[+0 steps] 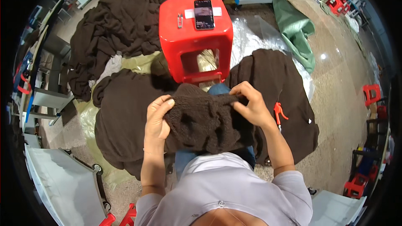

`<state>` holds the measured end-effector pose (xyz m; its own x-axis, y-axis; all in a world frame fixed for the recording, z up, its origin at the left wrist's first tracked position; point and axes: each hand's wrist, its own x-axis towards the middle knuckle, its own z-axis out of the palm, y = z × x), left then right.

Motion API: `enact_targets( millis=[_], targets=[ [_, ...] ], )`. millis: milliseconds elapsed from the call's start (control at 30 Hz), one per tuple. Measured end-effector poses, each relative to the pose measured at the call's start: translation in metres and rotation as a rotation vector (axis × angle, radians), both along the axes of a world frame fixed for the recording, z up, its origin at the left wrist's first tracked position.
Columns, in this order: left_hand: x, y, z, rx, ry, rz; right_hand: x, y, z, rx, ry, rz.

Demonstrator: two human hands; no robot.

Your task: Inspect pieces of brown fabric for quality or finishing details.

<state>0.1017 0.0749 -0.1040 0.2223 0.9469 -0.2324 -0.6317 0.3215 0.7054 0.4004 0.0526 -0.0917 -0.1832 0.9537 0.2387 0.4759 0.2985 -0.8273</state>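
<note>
A dark brown fleece piece [205, 121] with a fuzzy, curly surface is stretched across my lap. My left hand [158, 117] pinches its upper left edge between thumb and fingers. At the upper right, my right hand [251, 104] grips a bunched part of the same edge. The fabric between the two hands sags in folds. Right of my right hand, a red trigger-handled tool [279, 114], like an air blow gun, lies on a brown fabric pile [293, 138]. Another brown pile [121, 117] is on my left.
Ahead stands a red plastic stool [184, 44] bearing a phone [204, 14] and small metal snips [180, 21]. Behind it spreads a large brown fabric heap [121, 21]. A green sheet [293, 25] lies right of the stool. A wheeled white panel [63, 180] is at lower left.
</note>
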Motion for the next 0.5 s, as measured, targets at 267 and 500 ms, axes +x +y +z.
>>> enact_targets(
  millis=[267,500],
  targets=[
    [0.015,-0.005,0.007,-0.058,-0.108,0.015,0.009,-0.016,-0.012,0.071,0.086,-0.330],
    [0.023,-0.008,0.004,-0.016,-0.091,-0.042,0.009,-0.016,-0.002,0.328,-0.053,-0.499]
  ],
)
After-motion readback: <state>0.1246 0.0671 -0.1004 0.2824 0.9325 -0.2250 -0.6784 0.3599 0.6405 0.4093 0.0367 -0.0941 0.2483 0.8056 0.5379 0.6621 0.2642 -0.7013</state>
